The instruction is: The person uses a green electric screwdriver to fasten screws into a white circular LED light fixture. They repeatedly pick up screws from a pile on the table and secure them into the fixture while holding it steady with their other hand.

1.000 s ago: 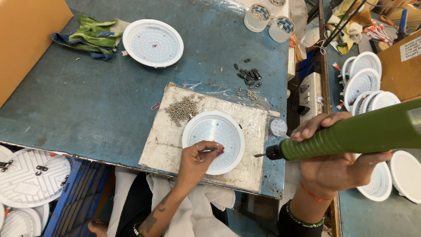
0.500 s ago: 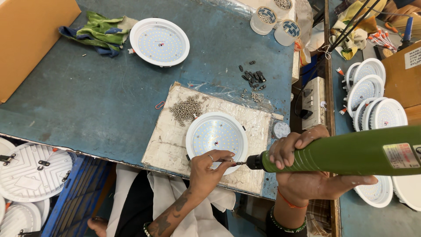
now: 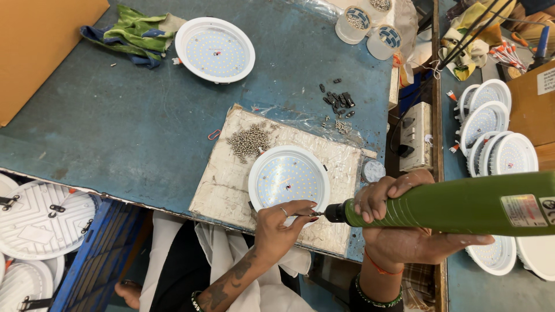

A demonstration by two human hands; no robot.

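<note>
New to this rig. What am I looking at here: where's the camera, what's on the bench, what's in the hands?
There is no machine: a person works with two bare hands, and the one camera sits on their head, looking down.

The right hand holds a green power screwdriver sideways. The left hand pinches at the bit, by the rim of a round white lamp dotted with small LEDs.

That lamp lies on a worn white board on a blue bench. Also on the board is a pile of screws. Farther back lie a second lamp, a green rag, small black parts and two tubs. More lamps are stacked at right and lower left.
</note>
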